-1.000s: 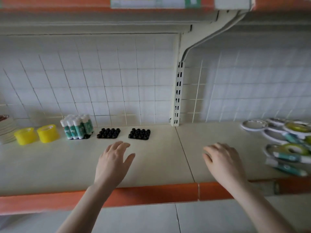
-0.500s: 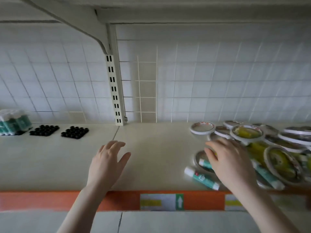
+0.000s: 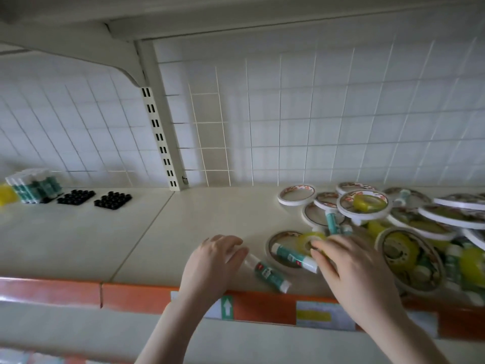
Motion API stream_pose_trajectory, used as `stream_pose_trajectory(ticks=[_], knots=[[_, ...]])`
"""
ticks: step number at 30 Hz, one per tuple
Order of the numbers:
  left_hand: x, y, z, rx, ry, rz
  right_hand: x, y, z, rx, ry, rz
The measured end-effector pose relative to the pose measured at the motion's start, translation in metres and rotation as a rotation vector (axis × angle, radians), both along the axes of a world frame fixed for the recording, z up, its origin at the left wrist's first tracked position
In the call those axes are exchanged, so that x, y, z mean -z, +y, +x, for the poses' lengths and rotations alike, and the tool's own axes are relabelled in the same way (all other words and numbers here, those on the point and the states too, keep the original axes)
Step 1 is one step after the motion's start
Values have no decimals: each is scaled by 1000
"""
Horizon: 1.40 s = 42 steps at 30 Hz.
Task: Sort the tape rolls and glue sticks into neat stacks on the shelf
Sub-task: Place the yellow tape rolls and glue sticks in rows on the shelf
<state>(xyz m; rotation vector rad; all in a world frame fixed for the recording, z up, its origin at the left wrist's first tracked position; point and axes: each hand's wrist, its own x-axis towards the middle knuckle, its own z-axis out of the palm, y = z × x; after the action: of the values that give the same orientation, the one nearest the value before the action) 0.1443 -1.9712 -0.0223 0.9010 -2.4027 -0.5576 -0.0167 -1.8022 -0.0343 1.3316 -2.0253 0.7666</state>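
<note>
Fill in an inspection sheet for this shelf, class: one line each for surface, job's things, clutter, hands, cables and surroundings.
Surface: cream shelf with an orange front edge.
Job's things: jumbled pile of tape rolls and glue sticks at right; one glue stick loose near the front edge; another glue stick lying inside a tape ring; upright glue stick pack far left.
Clutter: two black trays.
Hands: left hand touching the loose stick's end; right hand with fingers on a yellow tape roll.
Cables: nothing seen.
Surroundings: white wire grid back, slotted upright.
</note>
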Motion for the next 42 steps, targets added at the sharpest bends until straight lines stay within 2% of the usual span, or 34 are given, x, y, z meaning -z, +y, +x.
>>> stream_pose_trajectory(ticks=[8, 11, 16, 29, 35, 42], knots=[[5, 9, -6, 111, -56, -30, 1, 7, 4, -28, 2, 94], [4, 8, -4, 215, -116, -29, 1, 6, 5, -21, 3, 126], [10, 0, -2, 236, -33, 46, 3, 3, 3, -28, -3, 113], [7, -6, 13, 321, -75, 12, 2, -2, -6, -93, -41, 72], [2, -8, 18, 269, -3, 22, 2, -2, -6, -120, -64, 48], [-8, -14, 29, 159, 209, -26, -5, -19, -1, -153, -93, -41]])
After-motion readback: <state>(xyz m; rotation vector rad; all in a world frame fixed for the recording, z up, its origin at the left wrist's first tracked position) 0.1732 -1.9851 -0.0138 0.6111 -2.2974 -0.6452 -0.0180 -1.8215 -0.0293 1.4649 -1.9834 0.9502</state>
